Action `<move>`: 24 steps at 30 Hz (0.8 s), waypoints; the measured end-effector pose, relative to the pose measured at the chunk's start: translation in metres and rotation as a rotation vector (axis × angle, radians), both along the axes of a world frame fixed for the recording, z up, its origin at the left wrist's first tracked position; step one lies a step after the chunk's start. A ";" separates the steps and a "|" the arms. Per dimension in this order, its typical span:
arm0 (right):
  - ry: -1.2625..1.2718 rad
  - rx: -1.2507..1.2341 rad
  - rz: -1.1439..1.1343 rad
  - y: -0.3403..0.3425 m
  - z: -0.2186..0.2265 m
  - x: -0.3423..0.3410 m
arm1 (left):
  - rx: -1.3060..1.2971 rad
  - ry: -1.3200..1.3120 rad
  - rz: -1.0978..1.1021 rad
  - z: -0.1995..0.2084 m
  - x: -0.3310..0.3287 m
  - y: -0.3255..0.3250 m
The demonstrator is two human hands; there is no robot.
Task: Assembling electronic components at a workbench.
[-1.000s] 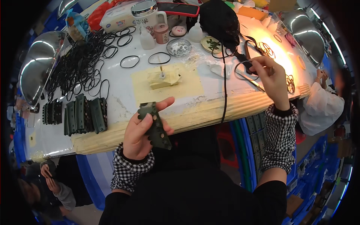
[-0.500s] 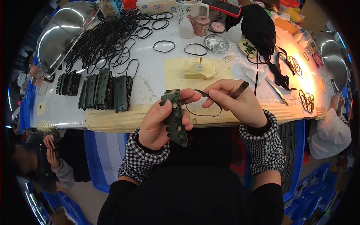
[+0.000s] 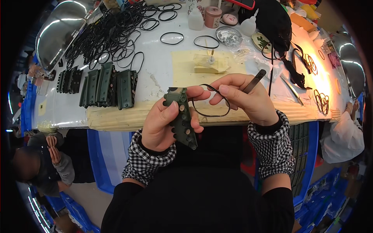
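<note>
The left grip (image 3: 158, 126) is pinching a dark green, long plastic part with a scalloped edge and round studs (image 3: 184, 123), thumb on its face and fingers behind and along its far side. The part slants, its upper end leaning toward the bench (image 3: 155, 101) and its lower end pointing down past the left grip's fingers. The right grip (image 3: 252, 101) is pinching a thin black ribbed band (image 3: 211, 116) between thumb and fingers; the loop hangs open in the gap between the 2 grips. Its near side lies close to the left grip's fingertips, and whether it touches them I cannot tell. A slim dark metal pair of tweezers (image 3: 255, 80) sits in the right grip too, pointing up and away from the part.

Beyond the grips stands a yellow tape-wrapped block (image 3: 206, 70), with 2 single black loops farther off, (image 3: 172, 38) and (image 3: 206, 42). To the left of the left grip, dark green plastic pieces (image 3: 105, 87) stand side by side, with a tangled heap of black loops (image 3: 97, 37) beyond them. Past the right grip are a clear round dish of small shiny bits (image 3: 229, 37), a white squeeze bottle (image 3: 248, 26) and, to its right, a black cloth bag (image 3: 268, 23).
</note>
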State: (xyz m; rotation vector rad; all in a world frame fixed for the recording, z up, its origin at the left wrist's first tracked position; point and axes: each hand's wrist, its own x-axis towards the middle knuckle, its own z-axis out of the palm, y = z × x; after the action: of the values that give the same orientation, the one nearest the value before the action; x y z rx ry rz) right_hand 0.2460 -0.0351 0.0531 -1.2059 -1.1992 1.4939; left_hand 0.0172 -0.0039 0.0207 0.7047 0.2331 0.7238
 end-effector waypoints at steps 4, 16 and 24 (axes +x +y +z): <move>0.002 0.011 0.009 -0.002 0.004 -0.001 | 0.076 0.032 -0.028 0.003 -0.003 0.000; 0.090 0.031 0.023 -0.004 0.000 0.000 | 0.278 0.035 -0.099 0.002 -0.003 -0.005; 0.200 -0.078 -0.138 -0.018 -0.017 -0.024 | 0.264 0.064 0.108 0.004 -0.007 -0.001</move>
State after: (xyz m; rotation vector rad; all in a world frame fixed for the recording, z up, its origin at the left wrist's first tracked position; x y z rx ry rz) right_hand 0.2219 -0.0533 0.0361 -1.1364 -0.9146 1.5290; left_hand 0.0106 -0.0050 0.0251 0.9732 0.2374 0.8445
